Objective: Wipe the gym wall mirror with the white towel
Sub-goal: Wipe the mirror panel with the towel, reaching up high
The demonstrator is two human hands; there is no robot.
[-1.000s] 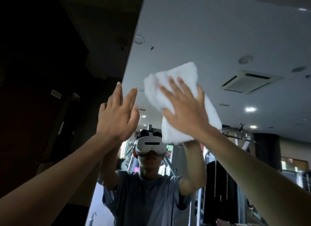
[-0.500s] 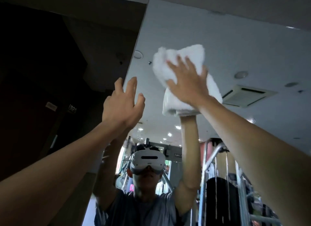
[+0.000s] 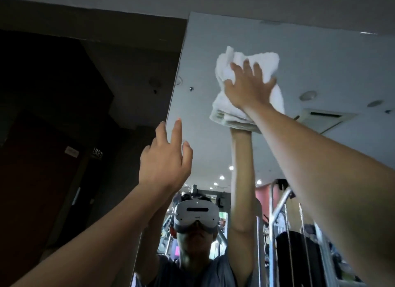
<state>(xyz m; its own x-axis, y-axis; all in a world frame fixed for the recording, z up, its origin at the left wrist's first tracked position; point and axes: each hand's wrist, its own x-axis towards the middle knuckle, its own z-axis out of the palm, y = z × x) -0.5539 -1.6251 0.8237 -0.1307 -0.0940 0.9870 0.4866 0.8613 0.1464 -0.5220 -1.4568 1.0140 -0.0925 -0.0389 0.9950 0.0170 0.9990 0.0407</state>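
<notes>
Folded white terry towel (image 3: 267,61), high on the large wall mirror (image 3: 324,58) near its top edge: our right hand (image 3: 249,89), fingers spread, presses it flat for even contact; our left hand (image 3: 164,161) hovers lower, loosely open, empty, likely balancing.

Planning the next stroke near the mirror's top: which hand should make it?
Right. The right hand presses the white towel against the mirror up high; the left hand is empty and lower.

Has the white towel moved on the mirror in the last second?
Yes. The right hand has pushed the white towel upward, closer to the top edge of the mirror.
</notes>
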